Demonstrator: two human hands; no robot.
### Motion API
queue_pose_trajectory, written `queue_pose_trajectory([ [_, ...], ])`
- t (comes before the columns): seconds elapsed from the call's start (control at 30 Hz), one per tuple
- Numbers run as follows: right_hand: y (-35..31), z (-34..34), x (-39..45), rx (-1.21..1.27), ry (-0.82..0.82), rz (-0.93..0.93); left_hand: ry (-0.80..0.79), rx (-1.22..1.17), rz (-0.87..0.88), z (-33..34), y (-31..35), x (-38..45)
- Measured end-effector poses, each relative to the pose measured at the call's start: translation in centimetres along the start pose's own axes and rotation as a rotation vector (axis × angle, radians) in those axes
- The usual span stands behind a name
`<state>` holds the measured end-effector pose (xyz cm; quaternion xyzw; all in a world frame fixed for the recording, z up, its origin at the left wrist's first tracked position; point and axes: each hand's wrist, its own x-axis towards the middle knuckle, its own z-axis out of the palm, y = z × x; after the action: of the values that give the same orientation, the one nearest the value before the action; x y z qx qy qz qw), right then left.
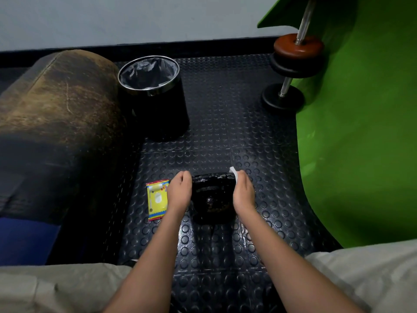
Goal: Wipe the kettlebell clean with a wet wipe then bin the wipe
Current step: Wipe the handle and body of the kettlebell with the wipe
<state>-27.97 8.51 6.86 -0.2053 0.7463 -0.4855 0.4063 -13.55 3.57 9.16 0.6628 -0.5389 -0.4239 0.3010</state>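
1. a worn brown padded bench (52,105) fills the left of the frame, with a black bin (155,96), lined with a dark bag, standing on the studded rubber floor (225,123) just beside it.
2. a yellow wet wipe packet (157,199) lies flat on the floor, just left of the person's left hand (179,190).
3. the left hand rests against the left end of the kettlebell's handle, its fingers curled over the far side; how firmly it grips cannot be told.
4. the black kettlebell (213,199) sits on the floor between both hands, its surface glossy and patchy; it is judged heavy and rigid, likely slick where wet, and best steadied by the handle while being wiped.
5. the right hand (243,190) pinches a white wet wipe (233,172) at the right end of the handle; the wipe is soft and light, easy to bunch.
6. dumbbells (293,71) lean by a green panel (361,132) at far right, well apart from the work.
7. wiping appears under way; binning is not yet done.
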Motion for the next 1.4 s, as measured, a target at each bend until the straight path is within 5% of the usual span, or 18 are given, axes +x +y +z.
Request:
queue_pose_trajectory([
  [0.1,-0.2,-0.3,1.1,0.116,-0.133,0.279,-0.004,-0.007,-0.002,-0.1,0.1,-0.2],
  [0.2,-0.5,-0.1,1.6,0.134,-0.104,0.329,-0.002,0.005,-0.012,-0.2,0.1,-0.1],
  [0.43,-1.3,2.3,-0.4,-0.488,0.109,-0.451,0.014,-0.009,-0.018,0.1,-0.2,0.1],
  [0.67,1.8,1.6,-0.7,-0.559,0.108,-0.848,0.021,-0.003,-0.016,0.0,-0.1,0.1],
  [0.8,2.7,0.6,-0.6,-0.428,0.178,-0.675,0.012,-0.008,-0.017,0.1,-0.1,0.0],
  [1.0,0.4,0.0,-0.5,-0.128,0.109,-0.073,0.006,-0.016,-0.021,0.0,0.1,0.0],
  [1.4,1.2,2.1,-1.1,-0.529,0.218,-0.677,0.022,0.019,-0.010,0.1,-0.2,0.2],
])
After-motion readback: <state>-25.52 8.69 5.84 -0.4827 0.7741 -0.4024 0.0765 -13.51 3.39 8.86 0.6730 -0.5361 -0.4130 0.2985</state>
